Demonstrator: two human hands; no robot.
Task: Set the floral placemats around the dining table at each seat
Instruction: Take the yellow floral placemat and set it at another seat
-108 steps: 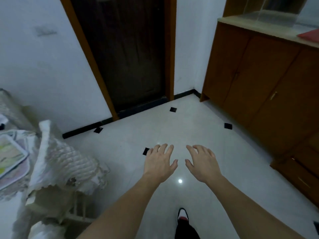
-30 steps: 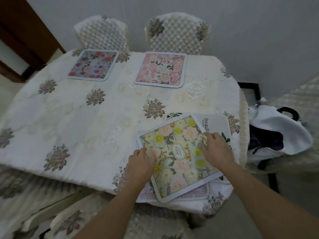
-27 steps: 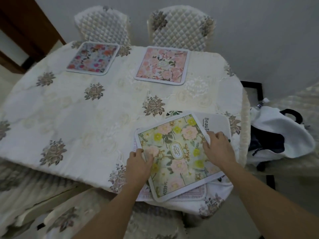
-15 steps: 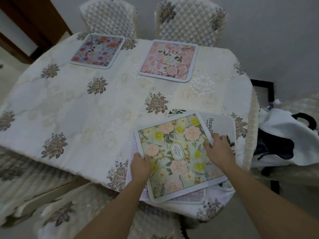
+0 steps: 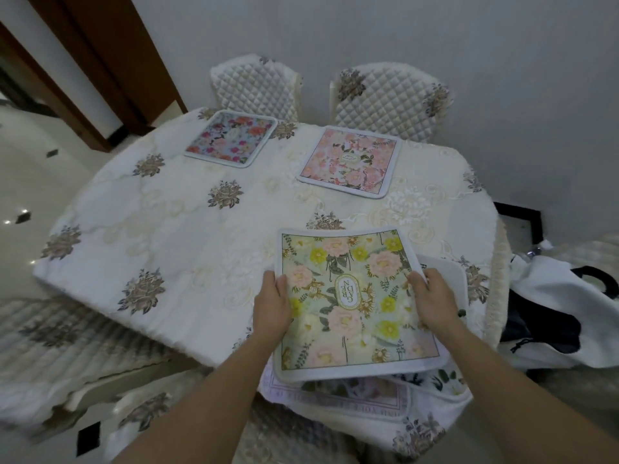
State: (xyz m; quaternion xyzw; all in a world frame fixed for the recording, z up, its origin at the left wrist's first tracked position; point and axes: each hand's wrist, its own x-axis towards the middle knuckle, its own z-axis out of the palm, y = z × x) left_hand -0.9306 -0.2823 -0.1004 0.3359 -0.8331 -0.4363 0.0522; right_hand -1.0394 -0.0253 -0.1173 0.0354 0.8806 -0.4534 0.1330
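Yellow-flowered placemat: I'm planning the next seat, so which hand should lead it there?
Probably left: the left hand grips the placemat nearest the bare tablecloth; the right hand grips it over the stacked mats.

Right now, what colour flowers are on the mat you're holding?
Mat: pink and yellow; head view.

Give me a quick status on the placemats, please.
Left hand and right hand grip green placemat, held above stack. Blue placemat and pink placemat lie at far seats. No obstruction.

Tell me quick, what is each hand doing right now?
Left hand: grips the left edge of the green-and-yellow floral placemat.
Right hand: grips the right edge of the same placemat.
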